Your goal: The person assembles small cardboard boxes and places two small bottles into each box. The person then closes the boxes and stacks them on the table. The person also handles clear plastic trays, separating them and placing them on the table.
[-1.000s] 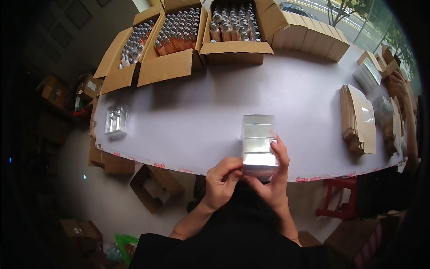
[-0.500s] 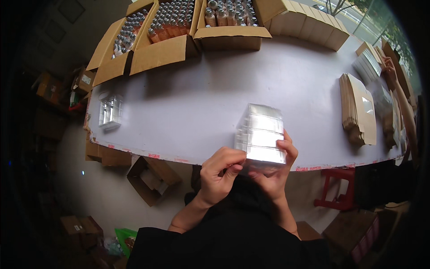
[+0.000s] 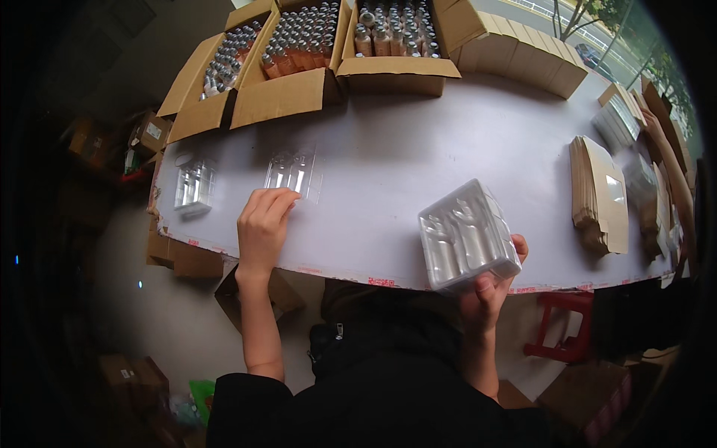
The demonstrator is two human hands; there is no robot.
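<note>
In my right hand point(image 3: 489, 295) is a thick stack of clear plastic blister trays point(image 3: 469, 235), tilted so that its bottle-shaped hollows face up; the fingers wrap the right side and the thumb presses the near edge. My left hand point(image 3: 263, 228) reaches out over the table and pinches the near edge of a single clear plastic tray point(image 3: 300, 173), at or just above the table surface. Its fingertips are partly hidden behind the hand. Further left stand more clear plastic trays point(image 3: 196, 185), nested upright near the table's left end.
Three open cartons point(image 3: 278, 104) of small bottles with silvery caps line the far edge. Beside them runs a row of pale boxes point(image 3: 523, 56). Flat brown sleeves point(image 3: 601, 198) lie stacked at right, near another person's arm point(image 3: 665, 142). A red stool point(image 3: 560, 321) stands below the table point(image 3: 373, 194).
My left hand has left the stack and moved left and away from me with a single clear tray. The stack in my right hand has turned, showing its hollows.
</note>
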